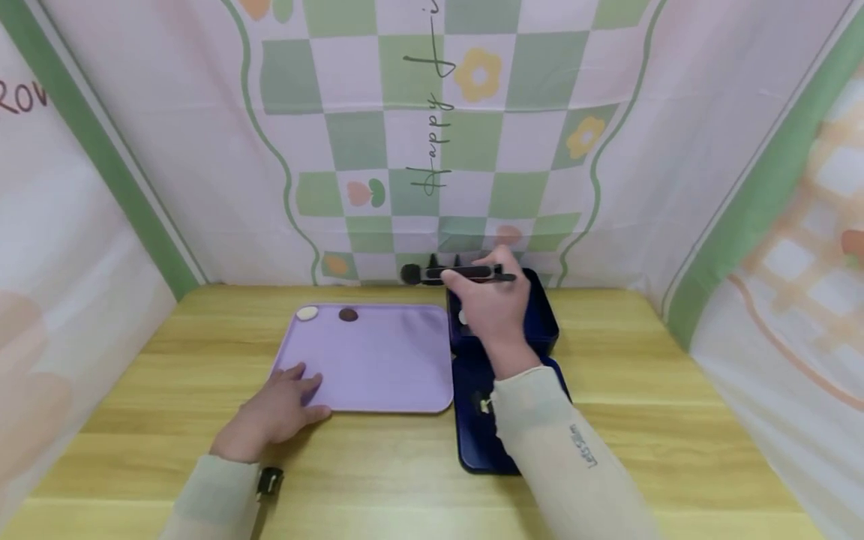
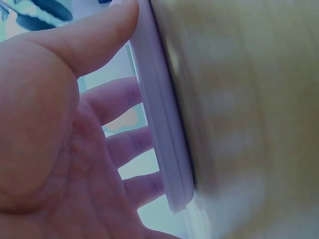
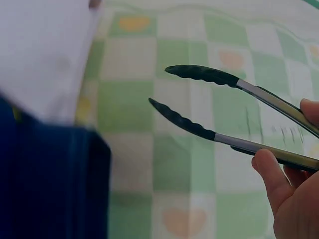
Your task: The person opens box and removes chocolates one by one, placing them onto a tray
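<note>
My right hand (image 1: 496, 311) grips a pair of tongs (image 3: 204, 74) with black scalloped tips and metal arms, held above the open dark blue box (image 1: 545, 319). The tong arms stand apart with nothing between the tips in the right wrist view. A small white piece (image 1: 463, 318) shows inside the box, partly hidden by the hand. My left hand (image 1: 280, 405) rests at the near left corner of the lilac tray (image 1: 385, 367), fingers spread on it and thumb along its front edge. At the tray's far left lie a white oval piece (image 1: 307, 313) and a dark brown oval piece (image 1: 348, 315).
The box's lid (image 1: 472, 442) lies folded open toward me, right beside the tray, partly under my right forearm. A small clasp-like piece (image 1: 483, 406) shows on it. A wooden table (image 1: 378, 480) carries everything; patterned cloth (image 1: 405, 142) hangs behind and at both sides.
</note>
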Demonstrator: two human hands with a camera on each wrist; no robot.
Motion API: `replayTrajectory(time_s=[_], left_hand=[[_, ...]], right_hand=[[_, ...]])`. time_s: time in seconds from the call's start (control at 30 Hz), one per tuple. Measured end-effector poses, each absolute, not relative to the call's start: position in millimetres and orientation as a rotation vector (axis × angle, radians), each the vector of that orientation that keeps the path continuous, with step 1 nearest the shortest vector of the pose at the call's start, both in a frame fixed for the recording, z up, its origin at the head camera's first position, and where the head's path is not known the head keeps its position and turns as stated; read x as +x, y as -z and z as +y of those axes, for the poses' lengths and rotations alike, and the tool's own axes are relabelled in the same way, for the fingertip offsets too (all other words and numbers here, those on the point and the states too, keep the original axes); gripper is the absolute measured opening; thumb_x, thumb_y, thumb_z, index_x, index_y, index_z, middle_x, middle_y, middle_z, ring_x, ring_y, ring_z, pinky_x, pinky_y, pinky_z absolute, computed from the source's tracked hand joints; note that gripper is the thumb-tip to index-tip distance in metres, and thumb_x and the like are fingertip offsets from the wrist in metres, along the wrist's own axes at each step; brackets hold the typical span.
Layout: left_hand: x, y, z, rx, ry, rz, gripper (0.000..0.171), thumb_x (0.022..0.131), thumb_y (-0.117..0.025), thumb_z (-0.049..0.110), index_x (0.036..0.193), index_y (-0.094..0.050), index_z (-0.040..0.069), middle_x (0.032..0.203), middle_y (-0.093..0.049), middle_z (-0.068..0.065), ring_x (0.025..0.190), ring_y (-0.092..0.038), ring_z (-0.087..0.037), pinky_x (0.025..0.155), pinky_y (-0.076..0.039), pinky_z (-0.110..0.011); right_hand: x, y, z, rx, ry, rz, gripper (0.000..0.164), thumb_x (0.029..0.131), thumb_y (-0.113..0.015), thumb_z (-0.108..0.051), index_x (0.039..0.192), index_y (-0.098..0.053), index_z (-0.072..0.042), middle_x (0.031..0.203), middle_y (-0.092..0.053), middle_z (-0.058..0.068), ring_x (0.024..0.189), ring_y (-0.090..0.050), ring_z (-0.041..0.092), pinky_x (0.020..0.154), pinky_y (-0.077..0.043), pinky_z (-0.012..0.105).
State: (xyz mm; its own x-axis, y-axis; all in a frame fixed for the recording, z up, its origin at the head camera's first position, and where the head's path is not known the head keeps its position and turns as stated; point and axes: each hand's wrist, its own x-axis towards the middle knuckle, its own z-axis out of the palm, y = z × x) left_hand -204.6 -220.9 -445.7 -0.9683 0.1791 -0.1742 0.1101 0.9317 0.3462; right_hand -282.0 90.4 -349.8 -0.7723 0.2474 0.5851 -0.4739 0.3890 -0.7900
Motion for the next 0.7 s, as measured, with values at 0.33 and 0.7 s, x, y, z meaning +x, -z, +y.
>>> replayTrajectory(time_s=[0.33, 0.7], left_hand=[[-203.2, 443.8, -220.9, 0.217, -0.514, 2.882, 0.068, 0.093, -0.067, 0.047, 0.144, -0.052, 0.003, 0.155, -0.026, -0.032, 0.138, -0.016, -0.060, 0.100, -0.022, -0.079], [-204.0, 443.3, -221.0, 0.191, -0.519, 2.868, 0.067, 0.093, -0.068, 0.045, 0.145, -0.051, 0.004, 0.156, -0.025, -0.031, 0.139, -0.015, -0.059, 0.104, -0.020, -0.075]], right_hand=[[-288.7, 338.2, 155.0, 0.019, -1.247, -2.140, 0.050, 0.074, -0.090, -0.023, 0.077, -0.043, -0.007, 0.079, -0.057, 0.008, 0.074, -0.056, 0.023, 0.071, -0.048, 0.038], [-300.6, 363.2, 163.8, -0.053, -1.327, -2.217, 0.060, 0.076, -0.088, -0.025, 0.084, -0.030, -0.012, 0.068, -0.049, 0.011, 0.058, -0.054, 0.026, 0.063, -0.044, 0.037]])
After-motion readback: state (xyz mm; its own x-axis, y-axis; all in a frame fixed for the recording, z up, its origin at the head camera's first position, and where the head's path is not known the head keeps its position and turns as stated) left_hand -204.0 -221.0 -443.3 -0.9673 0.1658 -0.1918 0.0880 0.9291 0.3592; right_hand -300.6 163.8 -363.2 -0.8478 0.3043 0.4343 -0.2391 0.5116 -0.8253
